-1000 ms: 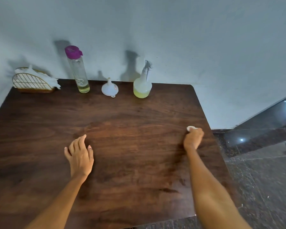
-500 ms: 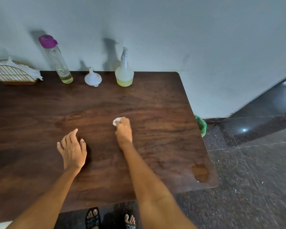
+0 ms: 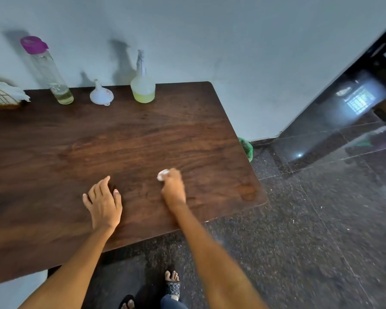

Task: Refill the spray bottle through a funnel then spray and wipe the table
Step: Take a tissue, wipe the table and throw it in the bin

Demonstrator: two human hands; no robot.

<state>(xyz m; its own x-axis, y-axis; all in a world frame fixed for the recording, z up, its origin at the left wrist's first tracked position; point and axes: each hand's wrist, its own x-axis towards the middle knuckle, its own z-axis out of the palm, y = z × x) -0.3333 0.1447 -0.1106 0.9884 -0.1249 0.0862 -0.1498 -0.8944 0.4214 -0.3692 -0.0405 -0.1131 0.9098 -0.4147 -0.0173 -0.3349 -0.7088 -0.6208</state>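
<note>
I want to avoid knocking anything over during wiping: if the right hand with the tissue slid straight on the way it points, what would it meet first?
Likely the spray bottle. The right hand points up-left across bare table, roughly toward the bottle; the funnel lies further left. The exact line is uncertain.

Along the far edge of the table (image 3: pixel 120 141), against the wall, the spray bottle (image 3: pixel 142 85) is stood with the funnel (image 3: pixel 101 95) just to its left, the tall bottle (image 3: pixel 48 71) further left, and the wire holder (image 3: pixel 0 97) at the far left, cut by the frame edge. Well in front of the spray bottle, toward the near edge, the right hand (image 3: pixel 173 188) is pressed on the tabletop with a wad of tissue (image 3: pixel 162 174) under its fingers, and the left hand (image 3: pixel 103 202) is laid flat just to the left of it. To the right of the spray bottle, past the table's right edge, a bin (image 3: pixel 246 149) is set on the floor by the wall.
</note>
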